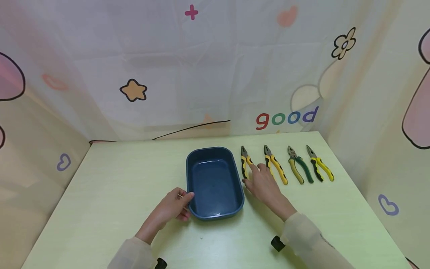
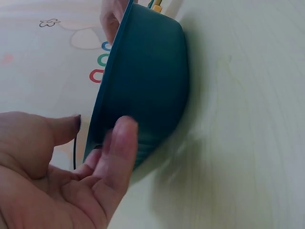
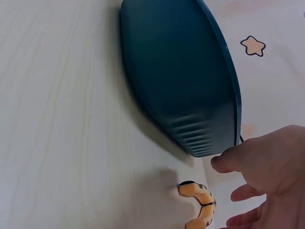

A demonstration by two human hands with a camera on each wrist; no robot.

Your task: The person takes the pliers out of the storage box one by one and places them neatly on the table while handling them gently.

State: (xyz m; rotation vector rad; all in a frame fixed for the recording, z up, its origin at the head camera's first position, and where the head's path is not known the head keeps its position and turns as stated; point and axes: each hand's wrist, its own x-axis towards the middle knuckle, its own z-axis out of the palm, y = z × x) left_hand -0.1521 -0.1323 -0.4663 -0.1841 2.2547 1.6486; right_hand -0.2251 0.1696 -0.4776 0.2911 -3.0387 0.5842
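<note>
A dark blue rectangular plastic tub (image 1: 215, 215) stands on the table. My left hand (image 1: 174, 205) is at its near left corner, thumb over the rim and fingers along the outer wall; these fingers (image 2: 121, 148) look blurred in the left wrist view. My right hand (image 1: 265, 186) hovers just right of the tub with fingers spread, over the handles of the leftmost yellow-and-black pliers (image 1: 244, 160). In the right wrist view those handle ends (image 3: 200, 198) lie apart from the fingers. The hand partly covers a second yellow-and-black pair of pliers (image 1: 279, 168).
Farther right on the pale table (image 1: 117, 194) lie green-handled pliers (image 1: 299, 168) and yellow-and-black long-nose pliers (image 1: 319, 164), jaws pointing away. A printed curtain (image 1: 201, 74) hangs behind the table and at both sides.
</note>
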